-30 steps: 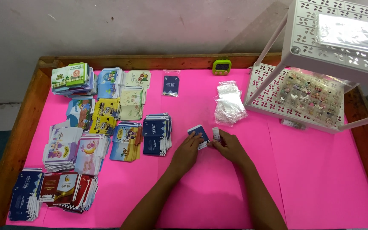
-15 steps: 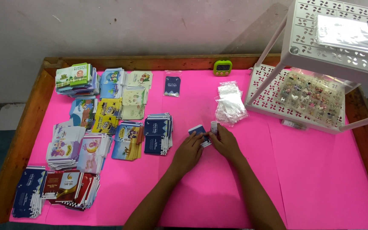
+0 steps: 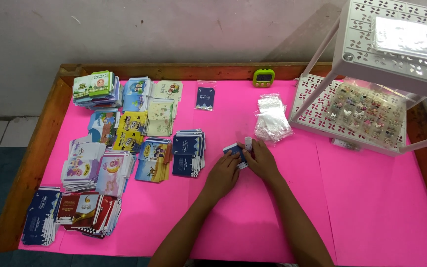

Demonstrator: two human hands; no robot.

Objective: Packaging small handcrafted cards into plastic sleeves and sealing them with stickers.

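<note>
Both hands are pinching a small dark-blue envelope on the pink table cover, the left hand pressing it down while the right hand is gripping its edge beside a small white tube, which is probably risking a knock-over.

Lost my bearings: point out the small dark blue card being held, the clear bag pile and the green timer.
small dark blue card [image 3: 234, 149], head view, exposed left corner.
clear bag pile [image 3: 272, 118], head view, middle of pile.
green timer [image 3: 263, 77], head view, its display.
</note>
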